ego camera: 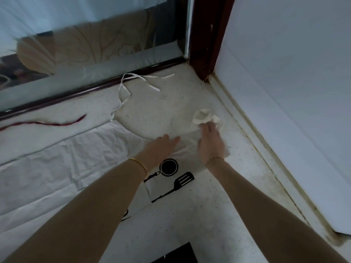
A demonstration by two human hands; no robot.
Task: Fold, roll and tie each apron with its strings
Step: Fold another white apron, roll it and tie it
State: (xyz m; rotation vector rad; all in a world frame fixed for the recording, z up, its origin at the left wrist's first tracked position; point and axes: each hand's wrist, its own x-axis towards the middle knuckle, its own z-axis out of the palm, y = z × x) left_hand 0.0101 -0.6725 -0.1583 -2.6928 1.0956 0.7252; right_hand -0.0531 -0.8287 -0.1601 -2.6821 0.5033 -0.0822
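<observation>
Both grips on a white apron at the bench corner.
The left grip point(161, 149) lies flat, fingers straight, pressing the creased apron point(76, 158) (black pan and spatula printed on it), which is spread over the speckled bench point(161, 111). The right grip point(209, 141) touches a bunched cream wad point(202, 115) at the apron's far edge; blur hides whether its fingers pinch it. A white string point(123, 92) trails loose toward the window frame point(95, 88).
</observation>
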